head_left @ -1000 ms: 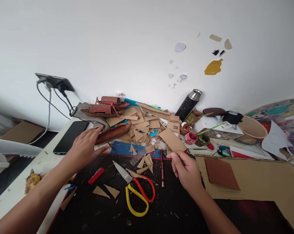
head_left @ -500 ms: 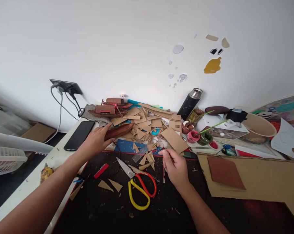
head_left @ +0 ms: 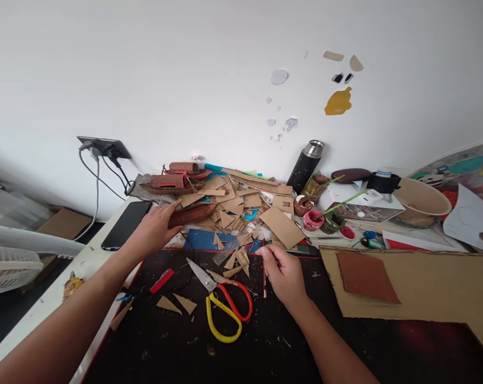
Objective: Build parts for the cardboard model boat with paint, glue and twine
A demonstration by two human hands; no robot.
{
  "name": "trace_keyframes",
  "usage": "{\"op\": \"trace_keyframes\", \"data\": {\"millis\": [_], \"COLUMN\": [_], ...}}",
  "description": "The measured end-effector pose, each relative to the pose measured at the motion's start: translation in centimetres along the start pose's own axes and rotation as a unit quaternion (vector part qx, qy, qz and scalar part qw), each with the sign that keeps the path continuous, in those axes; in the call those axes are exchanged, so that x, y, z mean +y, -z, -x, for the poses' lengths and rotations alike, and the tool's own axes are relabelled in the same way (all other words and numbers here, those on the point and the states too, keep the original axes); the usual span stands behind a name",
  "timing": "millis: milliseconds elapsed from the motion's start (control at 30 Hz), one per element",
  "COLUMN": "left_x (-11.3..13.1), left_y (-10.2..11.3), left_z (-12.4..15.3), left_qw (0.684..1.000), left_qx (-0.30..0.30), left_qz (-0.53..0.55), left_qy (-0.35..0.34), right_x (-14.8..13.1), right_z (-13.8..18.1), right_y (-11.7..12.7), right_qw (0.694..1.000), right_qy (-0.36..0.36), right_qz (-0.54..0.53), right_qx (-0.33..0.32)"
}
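Observation:
My left hand (head_left: 155,230) curls round the near end of a long brown boat-shaped cardboard hull (head_left: 193,214) lying at the edge of a heap of cardboard scraps (head_left: 237,205). My right hand (head_left: 282,274) is pinched on a red pencil (head_left: 264,274) that lies on the black mat (head_left: 225,352), its fingers closed over the upper part. Scissors (head_left: 221,304) with red and yellow handles lie open just left of the pencil.
A black phone (head_left: 126,224) lies left of my left hand; a red utility knife (head_left: 162,280) and loose cardboard triangles are on the mat. A large cardboard sheet (head_left: 425,298) with a brown square (head_left: 365,277) is at right. Paint pots (head_left: 312,219), a flask (head_left: 305,166) and a bowl (head_left: 423,202) stand behind.
My left hand moved forward and closed on the hull's end. My right hand shifted left from near the cardboard sheet onto the red pencil.

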State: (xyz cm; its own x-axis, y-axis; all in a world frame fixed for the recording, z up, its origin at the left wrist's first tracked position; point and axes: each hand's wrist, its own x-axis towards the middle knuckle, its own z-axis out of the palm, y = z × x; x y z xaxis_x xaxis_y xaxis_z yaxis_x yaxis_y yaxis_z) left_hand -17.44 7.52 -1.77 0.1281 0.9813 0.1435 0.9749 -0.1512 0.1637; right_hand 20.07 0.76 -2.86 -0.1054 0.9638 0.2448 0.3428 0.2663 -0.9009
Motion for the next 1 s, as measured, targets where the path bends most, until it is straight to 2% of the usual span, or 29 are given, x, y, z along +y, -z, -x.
{"op": "trace_keyframes", "data": {"millis": [100, 233, 367, 600, 1000], "left_x": [0.8, 3.0, 4.5, 4.6, 5.0], "left_y": [0.0, -0.1, -0.8, -2.4, -3.1], "left_z": [-0.4, -1.6, -3.0, -4.3, -4.9], "left_qw": [0.999, 0.989, 0.982, 0.98, 0.981], "left_qx": [0.029, 0.079, 0.092, 0.087, 0.08], "left_qz": [0.015, 0.05, 0.065, 0.07, 0.096], "left_qy": [-0.037, -0.112, -0.154, -0.164, -0.148], "right_x": [0.0, 0.0, -0.1, -0.4, -0.6], "right_z": [0.1, 0.2, 0.2, 0.2, 0.2], "right_y": [0.0, 0.0, 0.1, 0.1, 0.1], "right_qw": [1.0, 0.999, 0.999, 0.999, 0.998], "right_qy": [0.008, 0.019, 0.026, 0.029, 0.035], "right_qz": [0.015, 0.027, 0.026, 0.03, 0.043], "right_qx": [-0.003, -0.006, -0.003, -0.003, -0.018]}}
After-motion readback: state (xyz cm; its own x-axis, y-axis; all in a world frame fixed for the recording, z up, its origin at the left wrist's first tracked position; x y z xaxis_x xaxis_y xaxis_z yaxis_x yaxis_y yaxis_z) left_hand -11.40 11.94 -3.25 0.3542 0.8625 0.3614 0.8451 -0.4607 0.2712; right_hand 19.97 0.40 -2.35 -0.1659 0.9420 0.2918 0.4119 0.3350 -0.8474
